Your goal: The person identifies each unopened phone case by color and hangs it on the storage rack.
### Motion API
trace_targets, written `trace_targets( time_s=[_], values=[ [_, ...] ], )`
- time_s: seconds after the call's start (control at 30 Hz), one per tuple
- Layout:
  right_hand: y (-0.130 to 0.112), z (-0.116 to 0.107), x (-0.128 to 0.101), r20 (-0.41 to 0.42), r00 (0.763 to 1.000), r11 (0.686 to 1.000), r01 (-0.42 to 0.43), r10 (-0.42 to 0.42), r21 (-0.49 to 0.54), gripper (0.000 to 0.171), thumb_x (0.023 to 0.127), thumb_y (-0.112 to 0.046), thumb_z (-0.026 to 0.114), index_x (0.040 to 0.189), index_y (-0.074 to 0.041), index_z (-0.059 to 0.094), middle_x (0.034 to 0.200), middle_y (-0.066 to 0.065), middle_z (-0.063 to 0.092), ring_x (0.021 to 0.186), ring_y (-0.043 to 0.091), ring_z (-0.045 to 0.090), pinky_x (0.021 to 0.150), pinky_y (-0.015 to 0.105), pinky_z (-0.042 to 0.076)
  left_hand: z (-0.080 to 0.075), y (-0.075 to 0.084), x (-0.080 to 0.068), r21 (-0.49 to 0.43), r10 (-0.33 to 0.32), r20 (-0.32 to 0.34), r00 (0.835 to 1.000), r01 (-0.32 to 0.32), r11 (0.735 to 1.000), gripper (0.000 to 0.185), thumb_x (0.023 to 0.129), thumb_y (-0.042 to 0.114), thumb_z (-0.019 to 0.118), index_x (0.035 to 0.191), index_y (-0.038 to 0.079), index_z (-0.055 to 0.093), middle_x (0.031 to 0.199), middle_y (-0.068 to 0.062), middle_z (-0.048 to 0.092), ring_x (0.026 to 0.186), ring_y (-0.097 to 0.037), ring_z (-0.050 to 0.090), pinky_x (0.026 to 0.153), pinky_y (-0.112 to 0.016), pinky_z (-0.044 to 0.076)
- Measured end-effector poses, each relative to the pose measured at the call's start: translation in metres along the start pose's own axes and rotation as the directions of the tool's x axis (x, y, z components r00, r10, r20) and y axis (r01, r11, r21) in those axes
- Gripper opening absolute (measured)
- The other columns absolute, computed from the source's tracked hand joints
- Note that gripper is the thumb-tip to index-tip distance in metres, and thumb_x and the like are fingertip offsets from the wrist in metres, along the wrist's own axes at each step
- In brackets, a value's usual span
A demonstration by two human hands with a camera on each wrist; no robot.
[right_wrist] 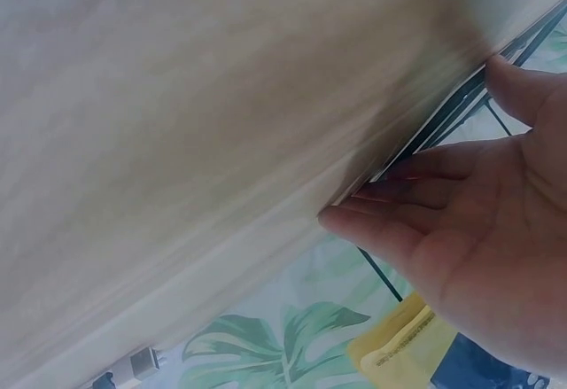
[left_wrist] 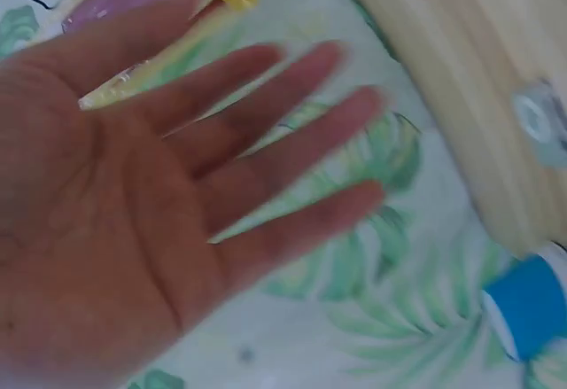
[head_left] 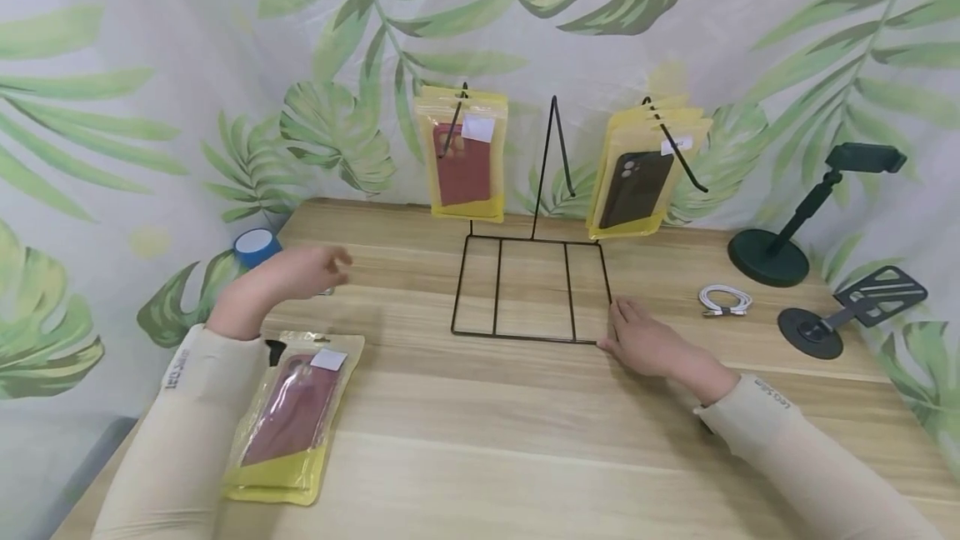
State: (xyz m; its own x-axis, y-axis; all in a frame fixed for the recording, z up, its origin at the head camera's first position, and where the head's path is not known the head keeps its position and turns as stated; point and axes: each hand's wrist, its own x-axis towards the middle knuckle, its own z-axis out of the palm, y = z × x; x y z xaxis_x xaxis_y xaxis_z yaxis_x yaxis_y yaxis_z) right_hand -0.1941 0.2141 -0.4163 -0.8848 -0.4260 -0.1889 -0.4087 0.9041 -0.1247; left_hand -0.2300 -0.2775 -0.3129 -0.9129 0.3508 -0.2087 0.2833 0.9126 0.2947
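A black wire display rack stands on the wooden table. From its left hook hang phone cases in yellow-edged pouches, the front case red; more pouches with a dark phone case in front hang on its right hook. My right hand touches the front right corner of the rack's base, fingers extended along the side bar and thumb by the front bar. Raised above the table on the left, my left hand holds nothing; its fingers are spread in the left wrist view. Another packaged red phone case lies beside my left forearm.
A blue roll sits at the table's left edge. On the right are a coiled white cable, a dark green phone stand and a black folding stand. A leaf-patterned cloth hangs behind the rack.
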Motion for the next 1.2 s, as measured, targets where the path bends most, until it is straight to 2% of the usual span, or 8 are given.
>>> trace_targets(
  time_s=[0.13,0.2,0.33,0.5,0.7,0.87,1.07,1.2],
  values=[
    [0.005,0.005,0.002,-0.001,1.000,1.000,-0.007,0.007,-0.002,0.070,0.105,-0.034,0.046,0.146,0.019,0.027,0.155,0.038,0.023,0.145,0.052,0.024,0.117,0.059,0.029,0.012,-0.024,-0.010,-0.010,0.006,0.102,0.995,-0.005,1.000,0.037,0.092,0.004,0.057,0.125,-0.013,0.058,0.120,-0.033,0.063,0.111,-0.046,0.062,0.090,-0.052,0.053],
    [0.005,0.005,0.002,0.002,1.000,1.000,-0.008,0.008,0.001,0.069,0.105,-0.034,0.046,0.146,0.019,0.027,0.155,0.038,0.023,0.145,0.051,0.023,0.117,0.059,0.028,0.019,-0.034,-0.014,0.023,0.017,0.119,0.993,-0.020,1.000,0.037,0.087,0.002,0.059,0.120,-0.013,0.061,0.116,-0.031,0.066,0.105,-0.042,0.064,0.086,-0.049,0.054],
    [0.001,0.003,0.002,0.007,1.000,1.000,-0.007,0.007,0.007,0.069,0.106,-0.034,0.045,0.146,0.019,0.028,0.155,0.038,0.023,0.145,0.051,0.023,0.117,0.059,0.028,0.035,-0.049,-0.023,0.028,-0.015,0.166,0.986,0.011,1.000,0.042,0.080,0.002,0.061,0.119,-0.013,0.060,0.116,-0.030,0.065,0.098,-0.034,0.064,0.081,-0.045,0.053],
    [0.002,0.007,0.004,0.011,1.000,1.000,-0.014,0.014,0.011,0.070,0.105,-0.035,0.045,0.147,0.018,0.026,0.156,0.037,0.022,0.146,0.051,0.022,0.117,0.059,0.028,0.051,-0.060,-0.031,-0.021,-0.075,0.150,0.986,0.079,0.997,0.037,0.077,0.000,0.064,0.112,-0.012,0.060,0.111,-0.029,0.065,0.095,-0.034,0.062,0.079,-0.045,0.052],
    [0.003,0.011,0.007,0.027,0.999,0.999,-0.035,0.034,0.026,0.071,0.106,-0.036,0.044,0.149,0.016,0.025,0.158,0.035,0.019,0.147,0.049,0.020,0.118,0.059,0.028,0.062,-0.069,-0.036,0.005,-0.111,0.099,0.989,0.111,0.994,0.027,0.076,0.000,0.064,0.101,-0.007,0.061,0.095,-0.020,0.066,0.081,-0.027,0.057,0.072,-0.042,0.050],
    [0.003,0.011,0.008,0.030,0.999,0.999,-0.038,0.037,0.024,0.071,0.106,-0.036,0.044,0.149,0.016,0.024,0.158,0.035,0.019,0.147,0.049,0.020,0.118,0.058,0.027,0.069,-0.073,-0.037,0.024,-0.089,0.057,0.994,0.088,0.996,0.019,0.076,0.000,0.062,0.095,-0.005,0.062,0.090,-0.017,0.066,0.081,-0.027,0.059,0.073,-0.045,0.051],
    [0.002,0.008,0.006,0.026,0.999,0.999,-0.039,0.038,0.017,0.071,0.106,-0.035,0.044,0.149,0.017,0.024,0.158,0.036,0.019,0.148,0.049,0.020,0.119,0.057,0.027,0.069,-0.073,-0.042,-0.013,-0.033,0.080,0.996,0.034,0.999,0.027,0.074,-0.001,0.060,0.100,-0.009,0.062,0.089,-0.014,0.064,0.080,-0.025,0.055,0.071,-0.038,0.049],
    [0.003,0.006,0.004,0.015,0.999,0.999,-0.039,0.038,0.012,0.071,0.105,-0.036,0.045,0.148,0.017,0.025,0.157,0.036,0.020,0.147,0.049,0.021,0.118,0.057,0.028,0.068,-0.071,-0.042,-0.029,-0.042,0.076,0.996,0.045,0.999,0.026,0.073,0.000,0.062,0.098,-0.007,0.062,0.086,-0.012,0.063,0.076,-0.022,0.053,0.066,-0.033,0.047]
  ],
)
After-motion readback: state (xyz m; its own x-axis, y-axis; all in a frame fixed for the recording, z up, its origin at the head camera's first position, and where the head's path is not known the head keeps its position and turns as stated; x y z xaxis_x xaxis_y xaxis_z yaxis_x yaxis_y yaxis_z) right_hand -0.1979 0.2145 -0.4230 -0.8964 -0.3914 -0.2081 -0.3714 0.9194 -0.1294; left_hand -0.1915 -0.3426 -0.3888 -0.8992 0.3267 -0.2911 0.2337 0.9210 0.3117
